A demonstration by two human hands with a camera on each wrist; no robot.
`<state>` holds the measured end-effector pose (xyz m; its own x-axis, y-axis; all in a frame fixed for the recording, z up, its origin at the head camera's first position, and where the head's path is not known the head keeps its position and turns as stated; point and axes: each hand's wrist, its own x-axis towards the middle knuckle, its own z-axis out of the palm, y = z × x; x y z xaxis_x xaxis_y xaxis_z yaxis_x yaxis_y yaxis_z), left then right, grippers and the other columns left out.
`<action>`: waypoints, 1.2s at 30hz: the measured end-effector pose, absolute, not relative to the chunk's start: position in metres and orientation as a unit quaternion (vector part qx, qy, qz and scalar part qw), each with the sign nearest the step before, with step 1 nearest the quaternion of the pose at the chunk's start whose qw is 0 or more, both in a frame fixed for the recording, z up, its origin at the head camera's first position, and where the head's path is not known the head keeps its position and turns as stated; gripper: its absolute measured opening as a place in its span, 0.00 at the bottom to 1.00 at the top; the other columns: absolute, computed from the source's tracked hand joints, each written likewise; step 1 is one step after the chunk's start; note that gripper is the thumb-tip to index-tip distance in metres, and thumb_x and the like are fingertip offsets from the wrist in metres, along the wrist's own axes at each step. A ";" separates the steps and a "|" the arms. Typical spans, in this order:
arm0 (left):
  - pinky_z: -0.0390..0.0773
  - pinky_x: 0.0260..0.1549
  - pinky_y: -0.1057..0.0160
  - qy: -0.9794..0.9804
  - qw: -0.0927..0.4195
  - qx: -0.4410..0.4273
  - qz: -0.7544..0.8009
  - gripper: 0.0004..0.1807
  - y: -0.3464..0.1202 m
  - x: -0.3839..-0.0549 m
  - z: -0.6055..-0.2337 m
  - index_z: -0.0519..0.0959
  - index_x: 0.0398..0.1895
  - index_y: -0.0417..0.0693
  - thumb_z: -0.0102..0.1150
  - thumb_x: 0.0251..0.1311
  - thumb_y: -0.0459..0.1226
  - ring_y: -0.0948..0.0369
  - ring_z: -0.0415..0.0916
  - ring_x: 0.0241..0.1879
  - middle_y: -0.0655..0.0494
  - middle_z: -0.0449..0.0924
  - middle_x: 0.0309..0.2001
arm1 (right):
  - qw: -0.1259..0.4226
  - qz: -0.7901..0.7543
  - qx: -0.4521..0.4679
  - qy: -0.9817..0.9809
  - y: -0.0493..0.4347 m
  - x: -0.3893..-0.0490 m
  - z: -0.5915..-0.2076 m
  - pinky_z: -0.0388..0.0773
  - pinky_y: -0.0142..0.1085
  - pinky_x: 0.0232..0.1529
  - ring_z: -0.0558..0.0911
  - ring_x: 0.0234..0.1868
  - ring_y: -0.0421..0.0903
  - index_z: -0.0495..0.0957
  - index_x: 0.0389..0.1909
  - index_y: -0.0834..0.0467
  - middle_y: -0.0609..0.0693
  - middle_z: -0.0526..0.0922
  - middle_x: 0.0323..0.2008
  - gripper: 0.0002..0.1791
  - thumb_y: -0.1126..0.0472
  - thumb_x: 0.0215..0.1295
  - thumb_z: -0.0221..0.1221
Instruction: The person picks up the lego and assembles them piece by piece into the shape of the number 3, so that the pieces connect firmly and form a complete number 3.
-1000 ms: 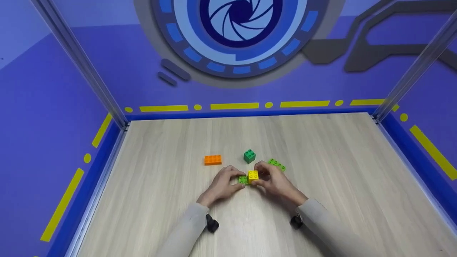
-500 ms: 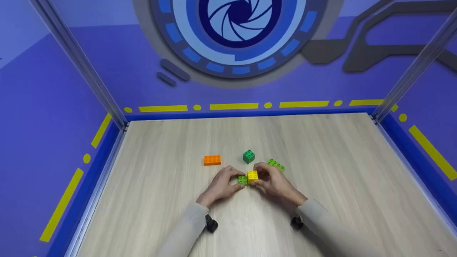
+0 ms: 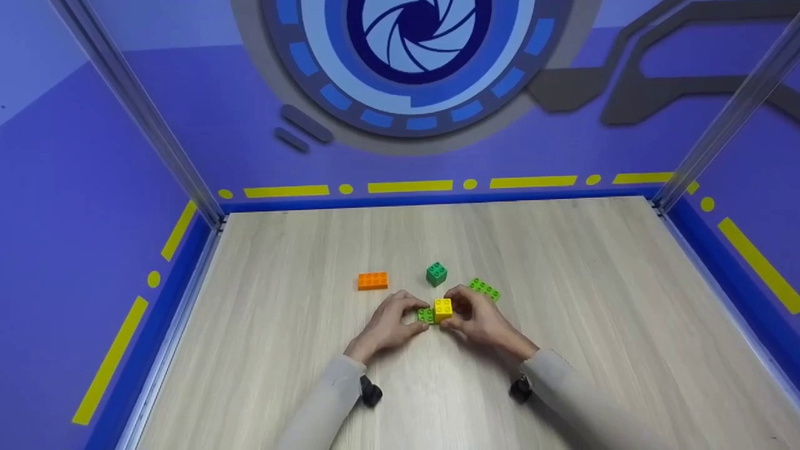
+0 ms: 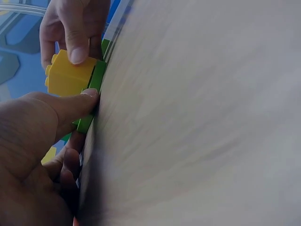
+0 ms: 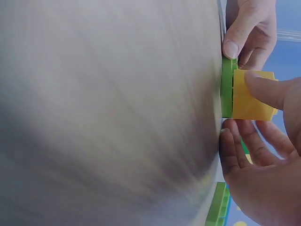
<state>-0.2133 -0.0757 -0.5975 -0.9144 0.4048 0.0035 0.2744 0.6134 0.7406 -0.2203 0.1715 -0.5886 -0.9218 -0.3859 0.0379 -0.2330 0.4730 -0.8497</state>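
In the head view, my left hand [image 3: 389,322] pinches a flat light green brick [image 3: 425,315] at its left end, between thumb and fingers. My right hand [image 3: 484,317] grips a yellow square brick [image 3: 442,309] over the right half of that green brick. The left wrist view shows the yellow brick [image 4: 70,74] slightly tilted, a thin dark gap running between it and the green brick [image 4: 96,77]. From the right wrist, my right thumb lies on the side of the yellow brick [image 5: 254,101], and the green brick [image 5: 227,89] stands close to the tabletop.
An orange brick [image 3: 372,281] lies behind and left of my hands. Straight behind them stands a dark green square brick [image 3: 436,274]. Another flat light green brick [image 3: 485,289] is just beyond my right hand. Blue walls enclose the wooden table [image 3: 281,262] at the back and sides.
My right thumb has slid slightly down the yellow brick's near side. Both hands and all the bricks otherwise keep their places.
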 end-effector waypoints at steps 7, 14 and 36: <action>0.75 0.58 0.56 0.895 0.080 0.190 0.396 0.20 -0.075 -0.213 -0.596 0.85 0.62 0.55 0.72 0.68 0.45 0.59 0.75 0.54 0.59 0.80 0.53 | 0.110 -0.508 -0.162 0.839 0.175 -0.225 -0.595 0.82 0.34 0.48 0.82 0.45 0.48 0.82 0.55 0.59 0.53 0.86 0.48 0.22 0.68 0.60 0.76; 0.76 0.63 0.52 0.891 0.089 0.195 0.401 0.21 -0.076 -0.214 -0.591 0.85 0.63 0.54 0.71 0.69 0.44 0.58 0.76 0.57 0.59 0.80 0.55 | 0.116 -0.529 -0.173 0.823 0.181 -0.229 -0.599 0.80 0.30 0.47 0.82 0.46 0.50 0.84 0.54 0.61 0.56 0.87 0.49 0.21 0.66 0.60 0.77; 0.78 0.67 0.48 0.887 0.127 0.185 0.404 0.25 -0.096 -0.215 -0.566 0.79 0.69 0.45 0.66 0.74 0.44 0.52 0.79 0.62 0.49 0.81 0.63 | 0.121 -0.509 -0.192 0.830 0.183 -0.229 -0.603 0.80 0.31 0.52 0.82 0.49 0.46 0.85 0.54 0.55 0.50 0.87 0.49 0.19 0.62 0.62 0.77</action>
